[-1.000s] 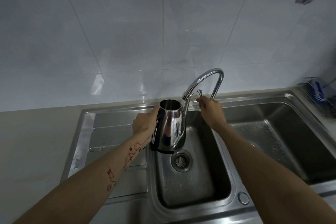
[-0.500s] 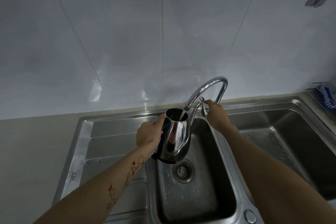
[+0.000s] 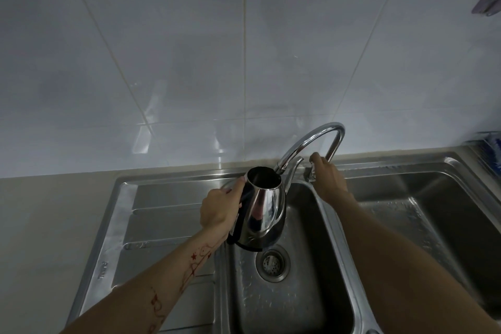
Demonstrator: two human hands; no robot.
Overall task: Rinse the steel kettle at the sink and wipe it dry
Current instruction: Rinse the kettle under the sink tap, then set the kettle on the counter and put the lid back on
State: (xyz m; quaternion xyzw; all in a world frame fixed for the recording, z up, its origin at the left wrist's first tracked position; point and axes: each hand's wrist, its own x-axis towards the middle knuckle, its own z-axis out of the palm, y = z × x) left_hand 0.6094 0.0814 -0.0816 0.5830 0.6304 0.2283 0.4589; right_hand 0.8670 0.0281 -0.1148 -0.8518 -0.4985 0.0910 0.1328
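The shiny steel kettle [image 3: 264, 209], lidless with a thin curved spout, hangs upright above the left sink basin [image 3: 292, 304]. My left hand [image 3: 221, 210] grips its black handle from the left. The kettle's open mouth sits just under the outlet of the curved chrome tap [image 3: 311, 141]. My right hand [image 3: 326, 176] is closed around the tap lever [image 3: 311, 173] at the tap's base. No water stream is clearly visible at the outlet.
The steel sink has a ribbed drainboard [image 3: 160, 214] on the left, a round drain [image 3: 272, 266] under the kettle and a second wet basin [image 3: 433, 214] on the right. A beige counter [image 3: 48, 225] lies left. A wire rack with a blue item [image 3: 490, 152] sits far right.
The view has shifted slightly. The stream running into the kettle half a second ago no longer shows. My right hand has stayed on the tap lever, and the kettle has stayed under the outlet.
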